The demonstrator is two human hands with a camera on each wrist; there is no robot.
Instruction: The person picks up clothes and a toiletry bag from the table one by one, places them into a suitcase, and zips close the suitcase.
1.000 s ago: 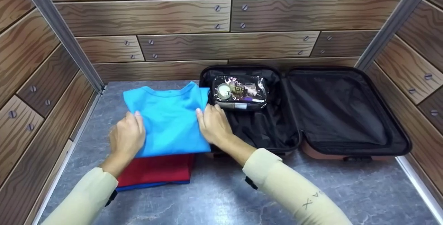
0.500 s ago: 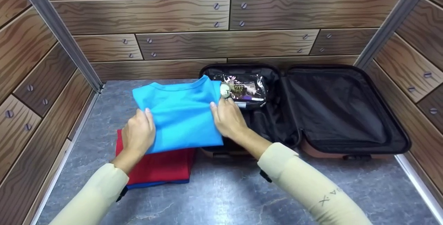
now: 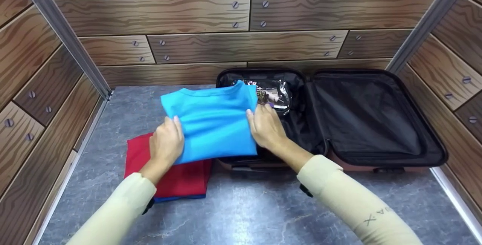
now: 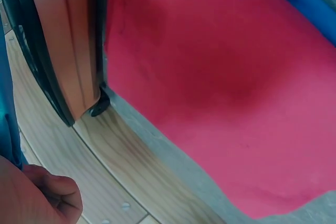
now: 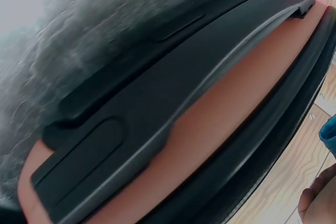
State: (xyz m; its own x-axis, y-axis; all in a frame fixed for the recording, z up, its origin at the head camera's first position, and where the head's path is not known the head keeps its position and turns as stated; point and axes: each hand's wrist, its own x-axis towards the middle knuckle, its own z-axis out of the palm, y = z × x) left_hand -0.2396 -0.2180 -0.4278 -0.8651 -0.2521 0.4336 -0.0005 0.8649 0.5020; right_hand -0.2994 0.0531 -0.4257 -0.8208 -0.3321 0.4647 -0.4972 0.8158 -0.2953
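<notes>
A folded light-blue T-shirt [image 3: 214,124] hangs between both hands, its neckline toward the far wall. My left hand [image 3: 167,141] grips its left side, and my right hand [image 3: 266,126] grips its right side, thumbs on top and fingers underneath. The shirt's left part is above a folded red garment [image 3: 180,181], which lies on a blue one [image 3: 180,198]. Its right part overhangs the open suitcase [image 3: 318,124], covering part of a clear toiletry bag [image 3: 276,94] inside. In the left wrist view, the left hand [image 4: 44,195] shows curled fingers at the shirt's edge.
The suitcase's lid half [image 3: 376,120], lined in black, lies opened out to the right. Its black handle [image 5: 178,87] faces the near side. Wood-patterned walls [image 3: 196,15] enclose the grey marbled surface [image 3: 248,215] at the back and sides.
Both hands have carried the light-blue T-shirt to the right, from beside the suitcase to partly over it. More of the red garment shows, and more of the toiletry bag is covered.
</notes>
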